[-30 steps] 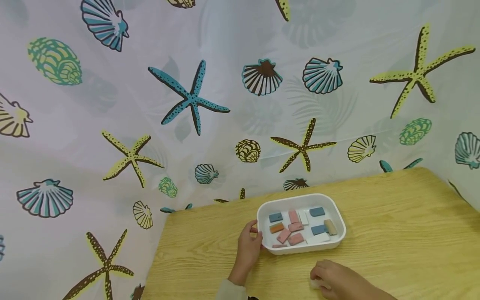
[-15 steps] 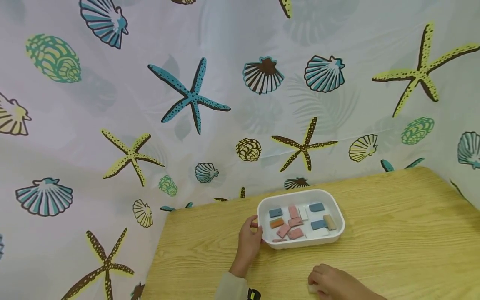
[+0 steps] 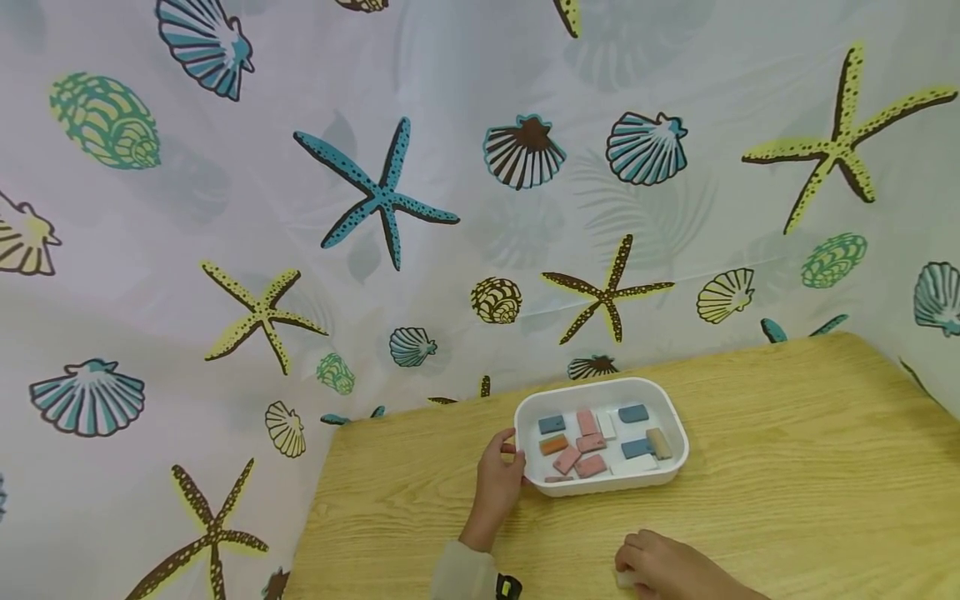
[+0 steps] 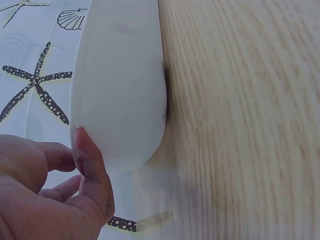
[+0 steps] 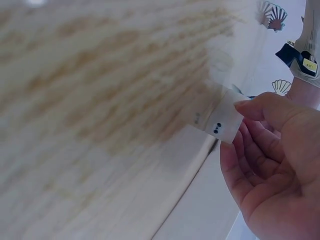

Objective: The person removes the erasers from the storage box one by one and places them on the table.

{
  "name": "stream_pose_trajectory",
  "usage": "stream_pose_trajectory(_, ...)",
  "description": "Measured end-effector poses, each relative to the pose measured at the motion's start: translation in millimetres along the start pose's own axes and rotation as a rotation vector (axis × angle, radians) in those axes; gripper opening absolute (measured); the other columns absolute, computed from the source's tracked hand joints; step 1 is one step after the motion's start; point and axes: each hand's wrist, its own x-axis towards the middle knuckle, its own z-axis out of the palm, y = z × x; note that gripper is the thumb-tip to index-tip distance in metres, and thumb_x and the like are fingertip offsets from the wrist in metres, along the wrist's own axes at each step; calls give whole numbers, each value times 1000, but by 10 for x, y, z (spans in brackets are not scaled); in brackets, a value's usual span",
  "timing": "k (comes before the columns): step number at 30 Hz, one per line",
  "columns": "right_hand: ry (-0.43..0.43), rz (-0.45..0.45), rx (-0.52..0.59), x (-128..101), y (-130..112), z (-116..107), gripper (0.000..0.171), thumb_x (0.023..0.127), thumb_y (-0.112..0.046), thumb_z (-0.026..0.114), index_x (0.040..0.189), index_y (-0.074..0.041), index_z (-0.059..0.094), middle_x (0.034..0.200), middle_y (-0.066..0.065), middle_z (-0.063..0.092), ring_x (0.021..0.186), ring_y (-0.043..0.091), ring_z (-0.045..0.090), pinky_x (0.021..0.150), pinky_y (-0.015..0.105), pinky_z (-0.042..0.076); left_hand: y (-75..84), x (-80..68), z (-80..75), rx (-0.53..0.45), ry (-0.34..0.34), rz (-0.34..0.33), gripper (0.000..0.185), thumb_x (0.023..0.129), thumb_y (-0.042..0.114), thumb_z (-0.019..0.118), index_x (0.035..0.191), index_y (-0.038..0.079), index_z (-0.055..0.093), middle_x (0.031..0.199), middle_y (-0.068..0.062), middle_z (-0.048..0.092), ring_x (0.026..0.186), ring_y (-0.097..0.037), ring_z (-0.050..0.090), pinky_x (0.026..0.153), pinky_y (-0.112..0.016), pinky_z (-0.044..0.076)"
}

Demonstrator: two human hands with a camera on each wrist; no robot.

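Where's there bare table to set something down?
Widest: the wooden table right of the white tray, bordered by the patterned cloth. Also bare: left of the left hand, and a strip between the tray and right hand, which pinches a white block. Crowded: inside the tray, among small blocks.
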Motion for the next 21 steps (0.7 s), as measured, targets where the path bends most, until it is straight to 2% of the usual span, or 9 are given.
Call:
stream_pose_trajectory(6, 12, -15, -3, -9, 19, 15, 18, 77, -6, 71, 92, -13, 63, 86, -14, 52, 75, -2, 41, 62, 17, 47, 0, -7, 7, -8, 2, 8, 38, 93, 2, 52, 130, 1, 48, 94, -10, 51, 57, -16, 55, 57, -43, 56)
stream_pose_trajectory(15, 53, -72, -39, -5, 31, 27, 21, 75, -5, 73, 91, -13, 62, 84, -13, 51, 74, -2, 40, 60, 15, 45, 6, -6, 7, 12, 9, -24, 38, 93, 4, 53, 131, 2, 48, 95, -9, 51, 57, -11, 53, 59, -42, 56)
stream_pose_trajectory(21, 25, -26, -12, -5, -2, 10, 19, 77, -7, 72, 92, -13, 62, 85, -14, 51, 75, -3, 41, 61, 17, 46, 2, -10, 9, 2, 10, -13, 38, 93, 4, 53, 131, 2, 48, 94, -9, 51, 57, -12, 53, 58, -41, 56)
